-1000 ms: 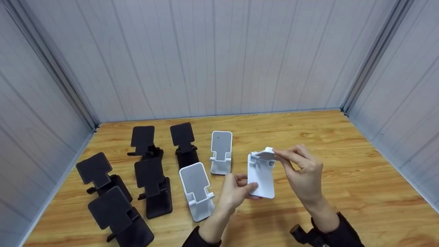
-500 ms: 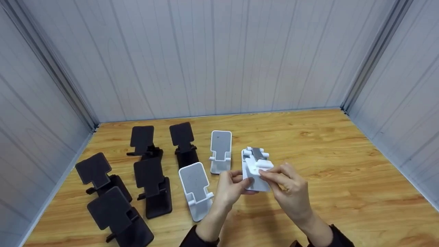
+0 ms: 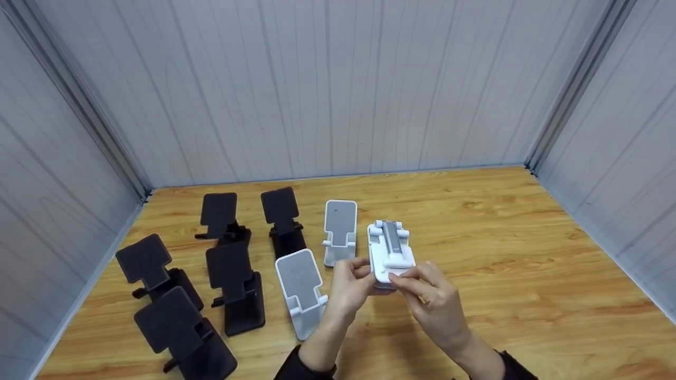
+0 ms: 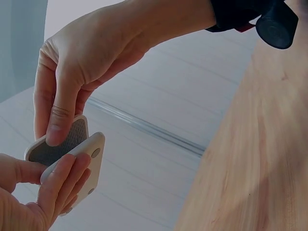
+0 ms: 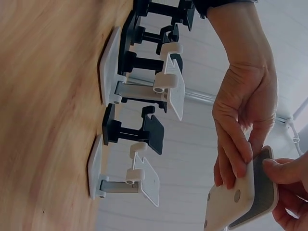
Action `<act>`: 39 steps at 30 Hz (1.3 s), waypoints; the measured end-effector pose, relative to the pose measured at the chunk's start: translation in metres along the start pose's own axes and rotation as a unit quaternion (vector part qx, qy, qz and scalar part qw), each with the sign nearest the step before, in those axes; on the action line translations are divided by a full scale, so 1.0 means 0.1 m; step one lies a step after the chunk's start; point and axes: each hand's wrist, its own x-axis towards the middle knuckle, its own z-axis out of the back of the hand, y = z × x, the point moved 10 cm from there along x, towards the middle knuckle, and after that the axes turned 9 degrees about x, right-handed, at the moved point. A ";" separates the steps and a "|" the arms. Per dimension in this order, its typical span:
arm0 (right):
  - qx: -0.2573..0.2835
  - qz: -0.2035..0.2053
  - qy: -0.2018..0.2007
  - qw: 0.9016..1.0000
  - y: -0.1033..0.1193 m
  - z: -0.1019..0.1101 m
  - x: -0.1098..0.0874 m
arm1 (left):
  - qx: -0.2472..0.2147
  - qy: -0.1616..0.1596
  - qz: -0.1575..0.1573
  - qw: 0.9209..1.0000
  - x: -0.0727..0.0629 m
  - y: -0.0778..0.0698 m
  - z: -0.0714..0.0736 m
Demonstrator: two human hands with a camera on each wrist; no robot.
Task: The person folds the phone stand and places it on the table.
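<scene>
A white folding phone stand (image 3: 378,252) is held up in front of me, its pad plate folded down over its base. My left hand (image 3: 348,295) grips the base at the lower left; in the right wrist view its fingers lie along the underside with round feet (image 5: 237,195). With thumb and fingers my right hand (image 3: 435,303) pinches the free end of the plate. The left wrist view shows the grey pad (image 4: 74,137) facing the base across a narrow gap, with my left thumb partly between them.
Two white phone stands (image 3: 302,279) (image 3: 340,224) stand opened out just left of my hands. Several black phone stands (image 3: 229,269) stand farther left on the wooden table (image 3: 528,264). Pale panel walls (image 3: 338,89) enclose the back and sides.
The plate of the held phone stand has swung from raised at the far end down over the base. My right hand moved down and left with it; my left hand kept its grip.
</scene>
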 end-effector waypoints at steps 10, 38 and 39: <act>0.076 -0.144 -0.024 0.986 -0.27 0.25 0.11 | -0.021 0.018 -0.010 1.000 -0.04 -0.07 -0.03; 0.318 -0.542 0.069 0.775 -1.24 -0.04 -0.23 | -0.028 0.083 -0.005 0.996 -0.08 -0.12 -0.16; 0.316 -0.545 0.063 0.774 -1.25 -0.03 -0.24 | -0.034 0.082 0.002 0.996 -0.08 -0.11 -0.16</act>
